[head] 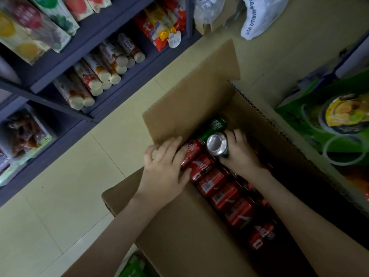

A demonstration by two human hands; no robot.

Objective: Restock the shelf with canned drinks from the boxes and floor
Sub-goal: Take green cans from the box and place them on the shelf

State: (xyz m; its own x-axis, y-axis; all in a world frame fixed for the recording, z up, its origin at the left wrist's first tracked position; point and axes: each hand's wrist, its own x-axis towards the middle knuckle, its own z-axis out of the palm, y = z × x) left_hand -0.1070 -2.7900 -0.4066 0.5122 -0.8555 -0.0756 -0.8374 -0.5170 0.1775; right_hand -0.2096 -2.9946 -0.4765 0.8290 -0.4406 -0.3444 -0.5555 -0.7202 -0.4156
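Note:
An open cardboard box (185,100) stands on the floor below me. Inside lies a row of red cans (221,188), several of them on their sides, with one green can (214,126) at the far end. My left hand (165,164) rests on the nearest red cans (191,154) at the box's left wall, fingers curled over them. My right hand (241,152) is inside the box, wrapped around a green can (217,144) whose silver top faces me.
A dark blue shelf unit (65,62) at the left holds tube packs, juice cartons and snack bags. A green carton (329,124) stands right of the box. White plastic bags (259,17) lie at the back. Beige floor tiles (79,166) lie between shelf and box.

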